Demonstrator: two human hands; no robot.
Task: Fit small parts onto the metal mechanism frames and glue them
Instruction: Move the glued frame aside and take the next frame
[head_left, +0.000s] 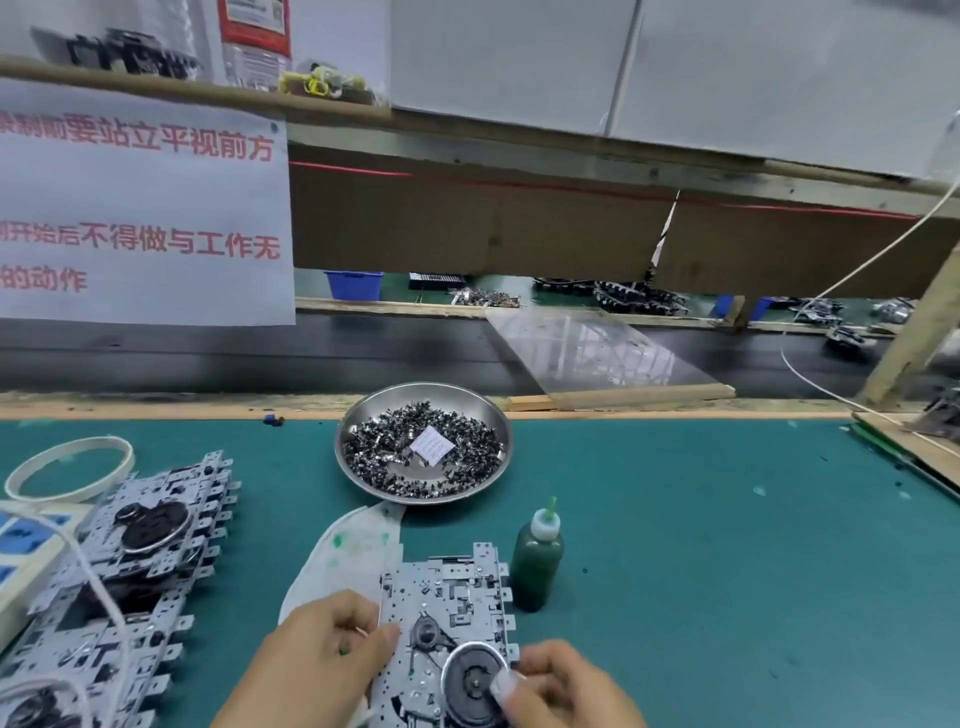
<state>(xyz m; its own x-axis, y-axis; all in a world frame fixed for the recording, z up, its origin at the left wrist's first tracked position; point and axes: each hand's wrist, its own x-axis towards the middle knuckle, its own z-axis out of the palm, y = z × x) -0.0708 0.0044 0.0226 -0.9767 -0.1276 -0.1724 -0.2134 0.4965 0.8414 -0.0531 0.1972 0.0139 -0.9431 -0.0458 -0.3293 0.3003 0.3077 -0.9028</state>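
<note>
While my left hand (332, 647) pinches the metal frame (447, 618) steady, my right hand (558, 686) grips its flywheel (475, 683), fitting. Next I judge glue: green bottle (536, 564) nearby.

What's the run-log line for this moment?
left hand: holds frame | right hand: fingers at flywheel | glue bottle: upright, untouched

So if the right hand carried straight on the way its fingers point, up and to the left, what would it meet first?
The right hand already has its fingertips at the round wheel on the metal frame. That wheel comes first, then probably the left hand at the frame's far edge; depth is unclear.
</note>
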